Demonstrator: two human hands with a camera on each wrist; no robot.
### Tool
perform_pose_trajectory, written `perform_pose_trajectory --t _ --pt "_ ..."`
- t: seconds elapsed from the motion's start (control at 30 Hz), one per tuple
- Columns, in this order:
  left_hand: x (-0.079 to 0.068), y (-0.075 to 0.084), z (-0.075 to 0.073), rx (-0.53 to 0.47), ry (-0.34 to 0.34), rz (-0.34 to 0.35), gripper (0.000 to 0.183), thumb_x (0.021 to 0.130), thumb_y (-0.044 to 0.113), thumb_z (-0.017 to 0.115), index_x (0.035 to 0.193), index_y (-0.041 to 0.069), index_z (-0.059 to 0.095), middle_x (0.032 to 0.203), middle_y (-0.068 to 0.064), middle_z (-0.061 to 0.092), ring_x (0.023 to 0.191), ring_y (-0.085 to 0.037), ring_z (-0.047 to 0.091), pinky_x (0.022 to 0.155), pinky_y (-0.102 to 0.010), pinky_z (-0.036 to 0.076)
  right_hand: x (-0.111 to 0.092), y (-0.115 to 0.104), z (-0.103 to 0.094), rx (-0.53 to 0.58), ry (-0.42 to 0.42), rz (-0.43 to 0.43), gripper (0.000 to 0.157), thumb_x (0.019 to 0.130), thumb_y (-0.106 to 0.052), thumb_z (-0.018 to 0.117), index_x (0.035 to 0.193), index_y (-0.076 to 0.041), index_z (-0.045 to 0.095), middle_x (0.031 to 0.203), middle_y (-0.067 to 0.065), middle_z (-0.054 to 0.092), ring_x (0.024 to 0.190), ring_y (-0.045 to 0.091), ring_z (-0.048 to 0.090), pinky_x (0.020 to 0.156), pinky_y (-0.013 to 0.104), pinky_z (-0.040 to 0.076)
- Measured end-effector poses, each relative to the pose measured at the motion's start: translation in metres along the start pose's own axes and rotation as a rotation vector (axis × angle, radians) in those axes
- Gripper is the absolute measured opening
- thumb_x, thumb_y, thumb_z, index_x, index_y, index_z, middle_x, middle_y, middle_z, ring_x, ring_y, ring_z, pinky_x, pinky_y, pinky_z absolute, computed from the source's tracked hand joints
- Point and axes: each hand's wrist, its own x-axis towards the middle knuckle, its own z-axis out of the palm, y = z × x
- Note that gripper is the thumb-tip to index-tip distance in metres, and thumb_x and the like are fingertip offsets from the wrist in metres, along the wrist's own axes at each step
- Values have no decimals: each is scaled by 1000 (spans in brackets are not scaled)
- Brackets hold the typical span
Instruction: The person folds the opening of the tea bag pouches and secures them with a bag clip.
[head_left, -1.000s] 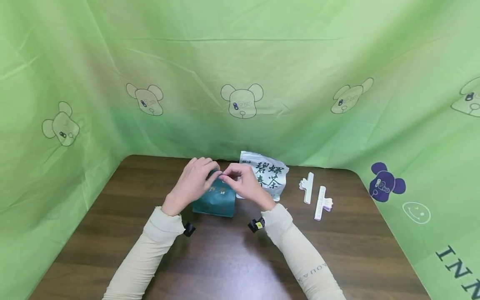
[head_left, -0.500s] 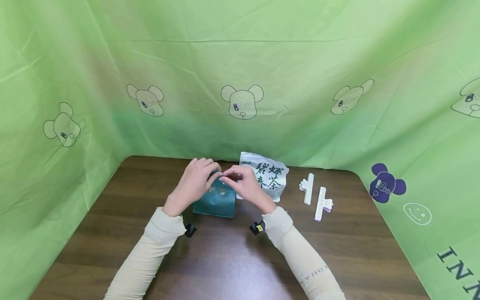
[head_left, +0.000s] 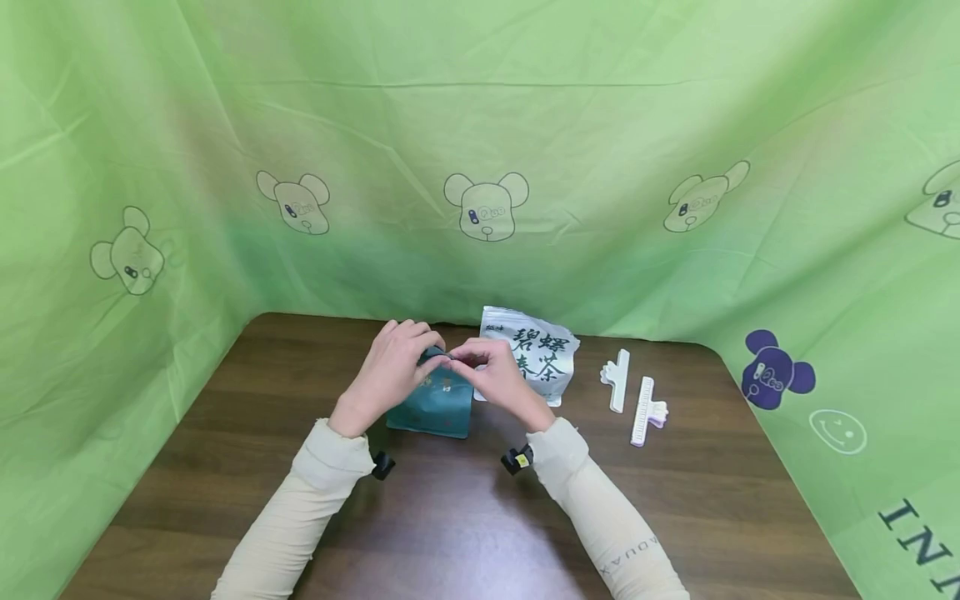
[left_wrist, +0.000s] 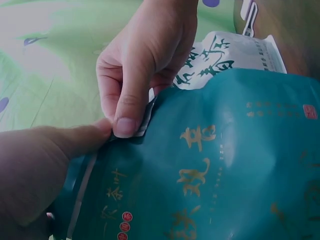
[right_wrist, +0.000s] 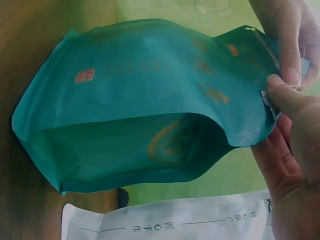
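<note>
A teal tea pouch (head_left: 431,410) with gold writing stands on the table in front of me. My left hand (head_left: 387,367) pinches its top edge, the thumb along the near side. Close beside it my right hand (head_left: 497,372) pinches the same edge between thumb and fingers. In the left wrist view the right thumb presses on the pouch (left_wrist: 225,145) by a folded bit of silvery edge (left_wrist: 148,117), and the two thumb tips nearly meet. Seen from the right wrist, the pouch (right_wrist: 130,85) is full-bodied below and narrows toward the pinched top.
Behind my right hand stands a white tea pouch (head_left: 551,346) with large dark characters. Two white sealing clips, one farther back (head_left: 618,382) and one nearer clip (head_left: 642,412), lie to its right on the brown wooden table (head_left: 450,533). Green printed cloth (head_left: 480,125) hangs around the back and sides.
The pinching fingertips have shifted slightly right along the teal pouch's top edge, and more of its dark rim shows by my left thumb. The white pouch and clips stay put.
</note>
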Motion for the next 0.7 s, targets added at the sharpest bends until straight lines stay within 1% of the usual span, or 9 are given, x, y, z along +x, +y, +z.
perform_pose_trajectory --t 0.2,0.37,0.5,0.7 --pt "-1 1 5 1 30 1 6 92 23 77 93 18 75 85 4 65 77 -18 55 71 -32 36 -1 4 0 -19 14 -69 9 89 4 74 97 2 80 84 12 75 67 13 68 61 25 56" --pt "-1 3 7 -4 68 -7 5 91 22 77 92 17 76 84 4 65 75 -18 53 70 -32 35 -2 6 1 -35 21 -137 11 88 6 74 97 3 79 83 11 74 65 9 65 58 23 54" --pt "0 6 8 2 78 -34 4 91 21 77 92 17 76 84 3 65 76 -19 54 72 -33 36 -1 6 0 -36 22 -153 12 87 6 75 98 4 79 83 12 74 63 11 64 57 22 52" --pt "1 8 7 4 81 -77 6 92 22 76 93 16 76 84 2 65 78 -21 57 73 -35 38 1 6 0 -47 8 -174 14 86 9 75 99 7 78 83 20 73 63 22 67 59 24 55"
